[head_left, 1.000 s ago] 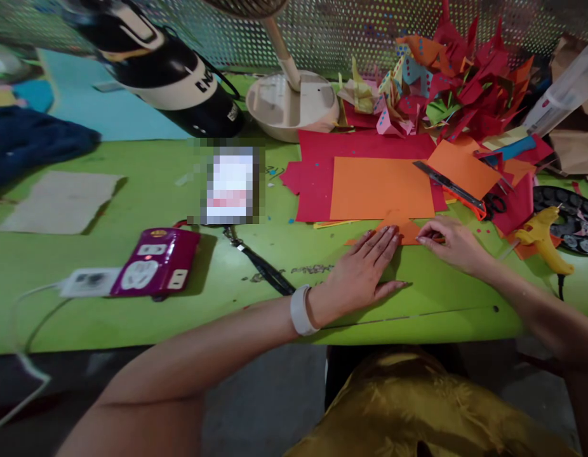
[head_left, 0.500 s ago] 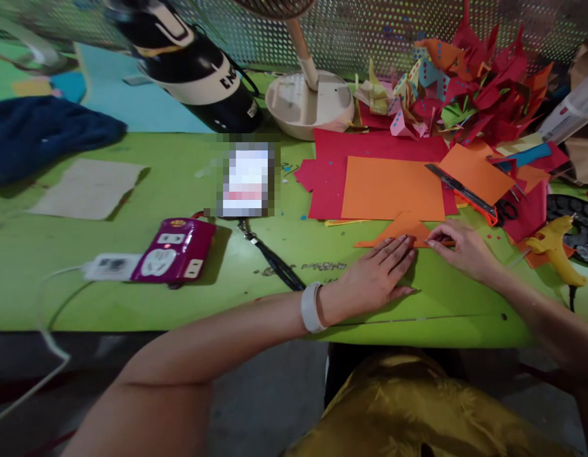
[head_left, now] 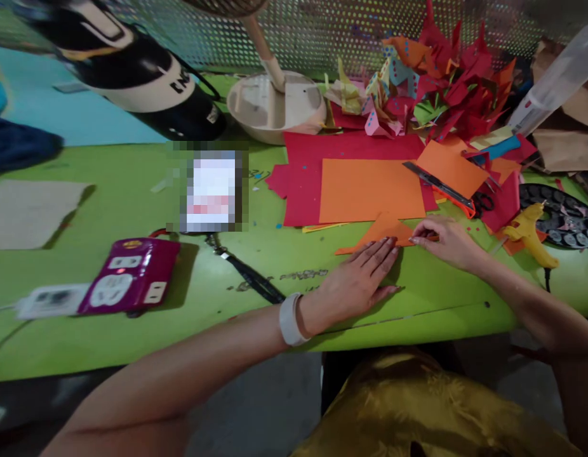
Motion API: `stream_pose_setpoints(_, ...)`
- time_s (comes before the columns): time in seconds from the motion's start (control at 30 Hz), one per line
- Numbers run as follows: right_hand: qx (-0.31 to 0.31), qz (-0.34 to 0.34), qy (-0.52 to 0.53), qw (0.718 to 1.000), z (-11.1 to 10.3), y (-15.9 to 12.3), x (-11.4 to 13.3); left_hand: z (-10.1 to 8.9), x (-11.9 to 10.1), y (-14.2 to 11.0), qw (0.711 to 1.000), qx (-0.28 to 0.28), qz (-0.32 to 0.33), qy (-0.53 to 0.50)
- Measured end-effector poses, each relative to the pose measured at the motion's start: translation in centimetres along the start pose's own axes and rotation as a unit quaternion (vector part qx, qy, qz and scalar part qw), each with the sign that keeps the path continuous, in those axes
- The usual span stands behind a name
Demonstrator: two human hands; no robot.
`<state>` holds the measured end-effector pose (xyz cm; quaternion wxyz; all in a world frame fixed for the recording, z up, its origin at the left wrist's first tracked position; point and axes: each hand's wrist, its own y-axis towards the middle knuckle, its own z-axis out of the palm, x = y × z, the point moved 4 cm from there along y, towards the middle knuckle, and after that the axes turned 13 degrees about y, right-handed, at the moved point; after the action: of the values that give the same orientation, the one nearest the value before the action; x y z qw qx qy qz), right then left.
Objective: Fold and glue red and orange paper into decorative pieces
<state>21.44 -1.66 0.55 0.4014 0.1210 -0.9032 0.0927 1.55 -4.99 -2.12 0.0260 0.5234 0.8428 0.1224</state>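
Note:
A folded piece of orange paper (head_left: 385, 231) with a peaked top lies on the green table in front of me. My left hand (head_left: 355, 279) rests flat over its lower left edge, fingers stretched out and pressing on it. At the paper's right end, my right hand (head_left: 444, 241) pinches the edge between thumb and fingertips. Just behind the folded paper, a flat orange sheet (head_left: 370, 190) sits on top of larger red sheets (head_left: 301, 197). A craft knife (head_left: 439, 189) lies across the orange sheet's right side.
Scissors (head_left: 483, 203), a yellow glue gun (head_left: 529, 235) and a black round tray (head_left: 567, 216) are at right. Folded paper pieces (head_left: 446, 82) pile up behind. Leftward are a blurred-out phone (head_left: 212, 190), a purple power strip (head_left: 132, 276), a fan base (head_left: 277, 105) and a bottle (head_left: 151, 82).
The whole view has shifted, so the table things appear farther left. Both hands stay on the folded orange paper in nearly the same pose.

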Motion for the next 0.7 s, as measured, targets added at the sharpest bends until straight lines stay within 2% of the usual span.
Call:
stream_pose_setpoints(0.2, 0.015, 0.038, 0.028, 0.999, -1.3, -0.1, -0.8, -0.3, 0.2, -0.1, 1.000, -0.004, 0.001, -0.014)
stream_pose_setpoints(0.37, 0.033, 0.065, 0.004, 0.997, -2.4, -0.2, -1.8, -0.3, 0.3, -0.2, 0.999, -0.031, 0.005, -0.016)
stream_pose_setpoints(0.43, 0.008, 0.064, -0.021, 0.998, -2.8, -0.4, -1.5, -0.3, 0.3, -0.2, 0.999, -0.034, 0.005, -0.012)
stream_pose_setpoints(0.5, -0.063, 0.041, -0.064, 0.995, -3.1, -0.8, -0.6, -0.3, 0.3, -0.3, 0.999, -0.035, 0.006, -0.016)
stream_pose_setpoints(0.57, -0.122, -0.009, -0.115, 0.986, -2.4, -1.6, 0.8, -0.2, 0.4, -0.3, 0.999, -0.039, 0.004, -0.023)
stream_pose_setpoints(0.6, -0.121, -0.040, -0.138, 0.982, -1.5, -2.0, 1.5, -0.2, 0.4, -0.3, 0.999, -0.043, 0.003, -0.025)
stream_pose_setpoints(0.7, -0.034, -0.122, -0.192, 0.973, 2.3, -3.2, 2.7, 0.1, 0.3, -0.4, 0.999, -0.051, 0.001, -0.019)
